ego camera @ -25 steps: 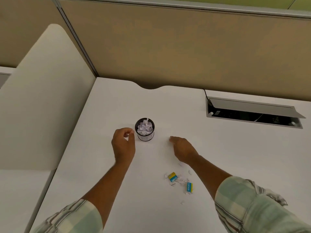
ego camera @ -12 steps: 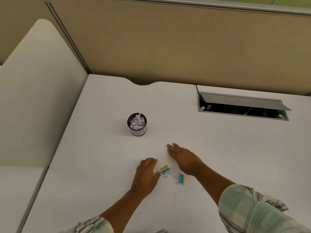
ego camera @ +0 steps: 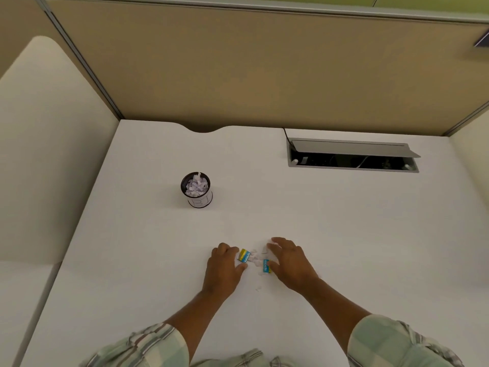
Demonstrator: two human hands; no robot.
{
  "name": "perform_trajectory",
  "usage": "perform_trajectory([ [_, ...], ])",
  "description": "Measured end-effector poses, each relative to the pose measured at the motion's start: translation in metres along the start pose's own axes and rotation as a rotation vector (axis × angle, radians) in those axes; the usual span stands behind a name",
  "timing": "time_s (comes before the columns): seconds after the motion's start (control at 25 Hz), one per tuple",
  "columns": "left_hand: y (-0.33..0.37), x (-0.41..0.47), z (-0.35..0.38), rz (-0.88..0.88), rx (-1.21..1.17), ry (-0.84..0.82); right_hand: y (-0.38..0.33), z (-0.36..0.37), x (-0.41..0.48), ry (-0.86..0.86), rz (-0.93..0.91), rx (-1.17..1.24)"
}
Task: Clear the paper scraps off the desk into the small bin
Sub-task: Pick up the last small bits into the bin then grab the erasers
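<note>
A small black bin (ego camera: pixel 197 190) with a white label stands on the white desk (ego camera: pixel 344 234), filled with white paper scraps. Nearer to me lie two yellow-and-blue scraps (ego camera: pixel 244 256) and several small white scraps (ego camera: pixel 254 259). My left hand (ego camera: pixel 225 268) rests flat on the desk just left of them, fingers touching the left coloured scrap. My right hand (ego camera: pixel 289 262) lies flat on their right, its thumb against the second coloured scrap (ego camera: pixel 266 266). Both hands cup the pile from either side; neither holds anything. One white scrap (ego camera: pixel 258 288) lies apart, closer to me.
An open cable hatch (ego camera: pixel 352 157) with a raised grey lid is set into the desk at the back right. Beige partition walls (ego camera: pixel 264 70) close the back, and a cream divider (ego camera: pixel 47 154) closes the left side.
My left hand came back from beside the bin to the scraps near me. Both hands have closed in on the pile from either side, and the view has tilted.
</note>
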State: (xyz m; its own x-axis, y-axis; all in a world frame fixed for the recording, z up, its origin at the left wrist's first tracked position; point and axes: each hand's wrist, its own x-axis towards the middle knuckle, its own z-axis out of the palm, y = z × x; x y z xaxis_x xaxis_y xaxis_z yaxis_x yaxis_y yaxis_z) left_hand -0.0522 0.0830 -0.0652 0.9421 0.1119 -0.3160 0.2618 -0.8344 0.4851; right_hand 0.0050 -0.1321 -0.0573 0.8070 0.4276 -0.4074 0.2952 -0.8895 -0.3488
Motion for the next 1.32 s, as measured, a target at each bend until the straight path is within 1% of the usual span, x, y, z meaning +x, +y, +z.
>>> perform_trajectory([
  [0.08, 0.007, 0.004, -0.003, -0.019, 0.016, 0.006, -0.004, 0.001, -0.003, 0.034, -0.037, -0.067],
  [0.16, 0.014, 0.009, -0.006, -0.025, 0.060, -0.019, -0.006, 0.004, -0.006, 0.018, -0.082, -0.146],
  [0.32, 0.023, 0.015, -0.004, 0.002, 0.142, -0.048, -0.005, 0.008, -0.009, 0.003, -0.069, -0.217],
  [0.44, 0.021, 0.017, -0.002, -0.005, 0.128, -0.035, -0.004, 0.006, -0.009, 0.032, -0.063, -0.174],
  [0.6, 0.015, 0.016, 0.000, -0.026, 0.046, -0.032, -0.002, -0.006, -0.001, 0.064, -0.035, -0.042],
  [0.72, 0.012, 0.015, 0.001, -0.033, 0.096, -0.026, -0.001, -0.015, 0.006, 0.090, -0.005, 0.030],
  [0.84, 0.014, 0.016, 0.002, -0.028, 0.106, -0.009, -0.005, -0.018, 0.010, 0.082, 0.004, 0.023],
  [0.96, 0.018, 0.018, -0.003, -0.074, 0.003, 0.043, -0.010, -0.016, 0.016, 0.051, 0.005, -0.014],
  [1.04, 0.020, 0.022, -0.008, -0.097, -0.073, 0.084, -0.011, -0.018, 0.021, 0.056, 0.030, 0.045],
  [1.12, 0.022, 0.029, -0.014, -0.110, -0.143, 0.122, -0.012, -0.024, 0.028, 0.090, 0.089, 0.201],
  [1.24, 0.022, 0.044, -0.024, -0.113, -0.189, 0.144, -0.010, -0.039, 0.047, 0.211, 0.222, 0.505],
  [1.32, 0.022, 0.055, -0.030, -0.116, -0.200, 0.114, -0.008, -0.051, 0.061, 0.273, 0.293, 0.606],
])
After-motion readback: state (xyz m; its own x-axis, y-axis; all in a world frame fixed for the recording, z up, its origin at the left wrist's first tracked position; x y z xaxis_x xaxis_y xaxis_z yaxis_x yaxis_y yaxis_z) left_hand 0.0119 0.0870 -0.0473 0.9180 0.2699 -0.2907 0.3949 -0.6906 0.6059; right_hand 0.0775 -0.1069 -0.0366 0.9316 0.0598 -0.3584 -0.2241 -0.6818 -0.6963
